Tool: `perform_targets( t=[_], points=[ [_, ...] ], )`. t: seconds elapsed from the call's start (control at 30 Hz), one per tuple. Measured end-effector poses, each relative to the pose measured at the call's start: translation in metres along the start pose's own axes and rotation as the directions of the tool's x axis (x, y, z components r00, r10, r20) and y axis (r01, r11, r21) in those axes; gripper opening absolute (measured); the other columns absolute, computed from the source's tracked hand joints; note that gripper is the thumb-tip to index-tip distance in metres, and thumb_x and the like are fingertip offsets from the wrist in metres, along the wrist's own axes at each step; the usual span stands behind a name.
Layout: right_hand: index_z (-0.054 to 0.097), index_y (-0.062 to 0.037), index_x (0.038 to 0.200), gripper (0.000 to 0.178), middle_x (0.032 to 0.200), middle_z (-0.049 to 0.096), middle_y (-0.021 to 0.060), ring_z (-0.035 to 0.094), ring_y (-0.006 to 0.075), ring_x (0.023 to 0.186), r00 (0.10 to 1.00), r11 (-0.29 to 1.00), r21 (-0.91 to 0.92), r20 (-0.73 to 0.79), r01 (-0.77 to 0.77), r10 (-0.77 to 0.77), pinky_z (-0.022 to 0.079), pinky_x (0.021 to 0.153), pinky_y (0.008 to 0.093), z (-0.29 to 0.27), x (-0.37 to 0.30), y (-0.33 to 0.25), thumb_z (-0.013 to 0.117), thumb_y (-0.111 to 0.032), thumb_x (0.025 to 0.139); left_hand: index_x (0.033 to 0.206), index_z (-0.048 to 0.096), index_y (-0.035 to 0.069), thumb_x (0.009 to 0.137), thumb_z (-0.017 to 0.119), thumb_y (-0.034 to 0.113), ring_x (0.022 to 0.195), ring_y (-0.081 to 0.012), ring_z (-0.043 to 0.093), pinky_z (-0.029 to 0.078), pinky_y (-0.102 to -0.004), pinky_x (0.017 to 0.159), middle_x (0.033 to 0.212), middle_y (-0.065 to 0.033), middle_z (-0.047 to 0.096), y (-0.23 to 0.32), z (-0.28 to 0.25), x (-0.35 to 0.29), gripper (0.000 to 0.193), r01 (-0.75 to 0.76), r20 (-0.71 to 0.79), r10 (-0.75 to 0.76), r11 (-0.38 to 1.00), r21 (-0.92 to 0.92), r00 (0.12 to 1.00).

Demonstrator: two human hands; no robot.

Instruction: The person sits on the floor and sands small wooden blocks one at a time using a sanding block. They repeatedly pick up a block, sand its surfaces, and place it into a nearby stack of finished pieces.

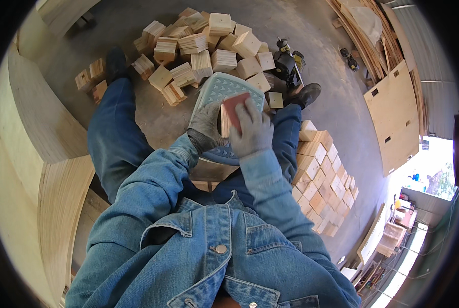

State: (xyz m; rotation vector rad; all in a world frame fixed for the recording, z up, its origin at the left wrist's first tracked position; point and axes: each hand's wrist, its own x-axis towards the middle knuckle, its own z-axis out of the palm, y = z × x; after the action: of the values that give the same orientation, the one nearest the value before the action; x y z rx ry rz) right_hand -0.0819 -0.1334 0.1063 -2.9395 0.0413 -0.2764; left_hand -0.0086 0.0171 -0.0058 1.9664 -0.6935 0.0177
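Between my knees stands a light blue plastic stool with a patterned top. Over it my left hand, in a grey glove, is closed round a wooden block. My right hand, gloved too, grips a reddish-brown piece of sandpaper and presses it against the block's upper side. Part of the block is hidden by the sandpaper and my gloves. Whether the sandpaper is wrapped round something stiff, I cannot tell.
Loose wooden blocks lie heaped beyond the stool, beside a black-and-yellow power tool. Stacked blocks stand by my right leg. Large plywood pieces rise at the left; a panel with slots leans at the right.
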Motion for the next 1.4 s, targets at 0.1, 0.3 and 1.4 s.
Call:
perform_targets(
  t=[0.1,0.3,1.4],
  points=[
    [0.063,-0.0211,0.146,0.062,0.157,0.053,0.0095,0.057,0.0419,0.131,0.989,0.991,-0.044,0.069,-0.125,0.128,0.049,0.107,0.0559,0.007,0.059,0.010,0.073,-0.031,0.086,0.139,0.056,0.009,0.058,0.099,0.042,0.118,-0.0391,0.064,0.053,-0.0481,0.105,0.127,-0.0166,0.066,0.005,0.001,0.001,0.098,0.069,0.056,-0.070,0.998,0.011,0.996],
    [0.061,-0.0213,0.149,0.063,0.162,0.049,0.0082,0.054,0.0423,0.135,0.970,0.978,-0.087,0.138,-0.187,0.198,0.045,0.114,0.0560,0.005,0.075,0.013,0.073,-0.033,0.089,0.144,0.051,0.010,0.054,0.100,0.040,0.123,-0.0372,0.061,0.051,-0.0464,0.109,0.131,-0.0166,0.062,-0.002,0.007,-0.001,0.106,0.095,0.080,-0.103,0.991,0.093,0.991],
    [0.060,-0.0192,0.147,0.065,0.160,0.049,0.0124,0.052,0.0457,0.136,0.983,0.981,0.071,0.017,-0.181,0.180,0.045,0.113,0.0560,0.005,0.005,0.033,0.076,-0.031,0.085,0.148,0.047,0.014,0.055,0.099,0.035,0.136,-0.0391,0.053,0.042,-0.0480,0.119,0.141,-0.0166,0.058,0.001,0.001,0.000,0.109,0.165,0.168,-0.163,0.986,-0.001,0.972]
  ],
)
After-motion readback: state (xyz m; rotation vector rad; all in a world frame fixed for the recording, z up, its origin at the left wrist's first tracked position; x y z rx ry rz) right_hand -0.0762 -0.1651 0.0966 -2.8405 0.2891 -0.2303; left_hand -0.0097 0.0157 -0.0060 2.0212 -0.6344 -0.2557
